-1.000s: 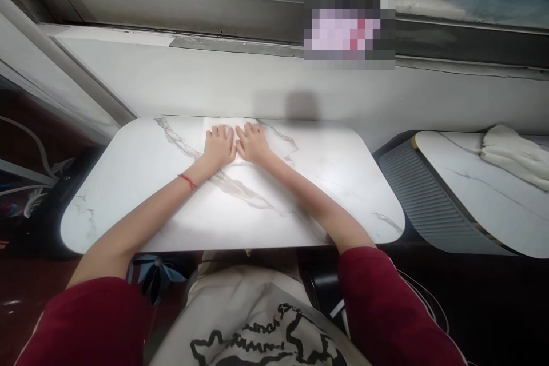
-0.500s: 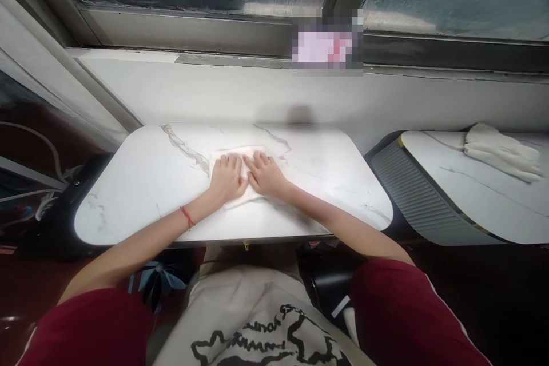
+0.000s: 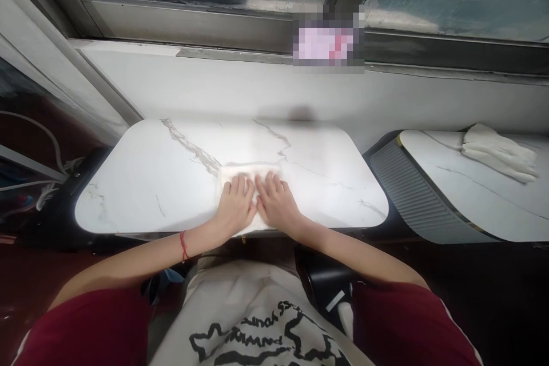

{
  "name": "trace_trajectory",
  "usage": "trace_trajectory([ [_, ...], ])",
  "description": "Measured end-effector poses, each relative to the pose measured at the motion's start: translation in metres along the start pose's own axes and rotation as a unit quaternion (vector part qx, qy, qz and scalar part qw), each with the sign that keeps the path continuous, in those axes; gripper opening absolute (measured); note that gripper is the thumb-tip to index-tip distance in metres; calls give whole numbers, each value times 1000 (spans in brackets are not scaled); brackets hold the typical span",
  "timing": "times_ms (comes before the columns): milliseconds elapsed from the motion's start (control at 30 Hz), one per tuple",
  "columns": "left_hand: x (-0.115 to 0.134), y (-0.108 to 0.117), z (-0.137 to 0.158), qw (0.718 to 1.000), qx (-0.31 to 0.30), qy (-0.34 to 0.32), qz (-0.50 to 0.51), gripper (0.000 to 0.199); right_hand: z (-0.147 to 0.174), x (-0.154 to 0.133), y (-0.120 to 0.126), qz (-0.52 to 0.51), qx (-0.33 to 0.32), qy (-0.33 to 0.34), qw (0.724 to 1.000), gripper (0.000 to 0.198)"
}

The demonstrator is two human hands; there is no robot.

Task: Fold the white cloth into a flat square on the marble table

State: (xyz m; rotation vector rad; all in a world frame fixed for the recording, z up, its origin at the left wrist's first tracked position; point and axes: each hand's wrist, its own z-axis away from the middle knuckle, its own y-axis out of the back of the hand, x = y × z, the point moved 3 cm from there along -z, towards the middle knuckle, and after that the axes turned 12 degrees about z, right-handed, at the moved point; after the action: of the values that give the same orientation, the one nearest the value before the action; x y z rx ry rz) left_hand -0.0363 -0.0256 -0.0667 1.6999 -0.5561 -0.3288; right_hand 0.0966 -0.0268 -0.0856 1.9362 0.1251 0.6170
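A folded white cloth [image 3: 251,171] lies flat on the white marble-patterned tabletop [image 3: 137,183], near its front edge. My left hand [image 3: 235,203] presses on the cloth's left part, fingers stretched forward and slightly bent. Beside it, my right hand [image 3: 278,200] rests on the right part with fingers spread a little. Both thumbs point inward and nearly meet over the middle. The palms cover much of the cloth, and its near end reaches the table's front edge.
A second marble-patterned table [image 3: 480,194] stands at the right, with a crumpled white cloth [image 3: 500,151] on it. Behind the tabletop are a white wall [image 3: 214,88] and a window frame [image 3: 184,23]. White cables [image 3: 47,197] hang at the left.
Both hands have drawn the cloth toward my body and slightly right, from the middle of the tabletop to its front edge. My elbows are bent more outward.
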Motion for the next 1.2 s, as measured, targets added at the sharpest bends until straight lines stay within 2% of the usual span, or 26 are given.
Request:
trace_trajectory([
  [167,-1,-5,-3,1000,17,-6,15,53,0,6,-3,-23,1,-22,999,60],
  [333,-5,-16,-23,1000,-9,-13,23,58,-10,17,-14,-18,-15,-32,999,61],
  [533,-11,-24,-73,997,-4,-27,66,55,-34,49,-34,0,-58,-54,997,60],
  [833,-18,-36,-155,999,7,-1,49,54,-84,106,-70,-5,-109,-65,992,62],
  [1200,-38,-63,-228,994,57,20,96,52,-133,153,-104,-27,-110,-90,990,62],
])
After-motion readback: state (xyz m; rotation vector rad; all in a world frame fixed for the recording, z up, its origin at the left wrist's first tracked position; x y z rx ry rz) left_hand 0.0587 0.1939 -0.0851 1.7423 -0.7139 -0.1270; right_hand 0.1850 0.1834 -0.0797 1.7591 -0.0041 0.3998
